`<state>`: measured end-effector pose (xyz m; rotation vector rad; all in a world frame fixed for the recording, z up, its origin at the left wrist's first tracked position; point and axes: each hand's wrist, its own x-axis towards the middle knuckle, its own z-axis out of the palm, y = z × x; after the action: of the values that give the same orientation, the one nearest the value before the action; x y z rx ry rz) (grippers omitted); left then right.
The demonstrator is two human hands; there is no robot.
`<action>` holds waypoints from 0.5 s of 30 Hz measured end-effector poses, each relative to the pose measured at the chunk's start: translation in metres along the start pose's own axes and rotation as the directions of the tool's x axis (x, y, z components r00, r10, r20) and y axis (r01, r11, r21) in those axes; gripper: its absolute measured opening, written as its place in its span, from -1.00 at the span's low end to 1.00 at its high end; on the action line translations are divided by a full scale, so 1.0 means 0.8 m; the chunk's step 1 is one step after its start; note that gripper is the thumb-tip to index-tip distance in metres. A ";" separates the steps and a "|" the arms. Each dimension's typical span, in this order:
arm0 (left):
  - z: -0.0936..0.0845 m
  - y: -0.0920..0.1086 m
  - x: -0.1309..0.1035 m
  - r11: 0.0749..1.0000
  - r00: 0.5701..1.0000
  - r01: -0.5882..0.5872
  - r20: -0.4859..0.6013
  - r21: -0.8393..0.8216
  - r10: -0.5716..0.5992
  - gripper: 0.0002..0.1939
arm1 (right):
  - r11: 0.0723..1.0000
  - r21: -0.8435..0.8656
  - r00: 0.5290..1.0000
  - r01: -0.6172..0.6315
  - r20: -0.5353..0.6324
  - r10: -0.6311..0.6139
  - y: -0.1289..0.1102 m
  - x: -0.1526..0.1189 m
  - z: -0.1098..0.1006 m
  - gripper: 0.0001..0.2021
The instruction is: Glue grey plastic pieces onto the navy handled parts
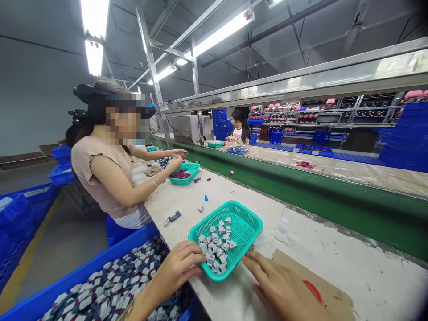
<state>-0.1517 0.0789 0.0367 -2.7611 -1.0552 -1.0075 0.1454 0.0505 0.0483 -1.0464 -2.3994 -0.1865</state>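
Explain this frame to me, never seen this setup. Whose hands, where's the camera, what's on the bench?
There is no machine here. The single picture comes from a camera worn on a person's head, looking forward and down, so the two bare hands at the bottom are the wearer's own. The left hand rests at the near edge of a teal basket that holds small grey parts. The right hand lies flat on a piece of cardboard beside the basket; it holds nothing that I can see. Below the left hand a blue bin is full of dark and grey parts. All this sits on a pale workbench beside a green conveyor belt. A co-worker sits further along with another teal basket.
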 end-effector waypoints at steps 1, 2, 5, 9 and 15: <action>0.000 0.000 -0.001 0.999 0.999 -0.042 -0.006 0.030 0.042 -0.83 | 0.997 -0.056 0.997 0.061 0.048 -0.058 0.008 0.021 0.016 -0.69; -0.001 0.000 0.002 0.995 0.997 -0.080 -0.013 0.059 0.081 -0.79 | 0.993 -0.076 0.993 0.090 0.077 -0.084 0.015 0.039 0.029 -0.71; -0.015 0.001 0.025 0.976 0.983 -0.170 -0.043 0.134 0.177 -0.76 | 0.991 -0.074 0.990 0.110 0.094 -0.103 0.028 0.071 0.046 -0.79; -0.047 -0.003 0.065 0.955 0.958 -0.227 -0.133 0.193 0.254 -0.78 | 0.999 -0.003 0.998 0.044 0.035 -0.044 0.028 0.078 0.036 -0.86; -0.059 -0.006 0.080 0.943 0.944 -0.265 -0.148 0.200 0.296 -0.77 | 0.999 0.027 1.000 0.022 -0.006 -0.022 0.025 0.077 0.029 -0.89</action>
<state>-0.1455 0.1093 0.1101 -2.5287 -0.6655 -1.0353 0.1157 0.1114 0.0579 -1.0062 -2.4027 -0.1633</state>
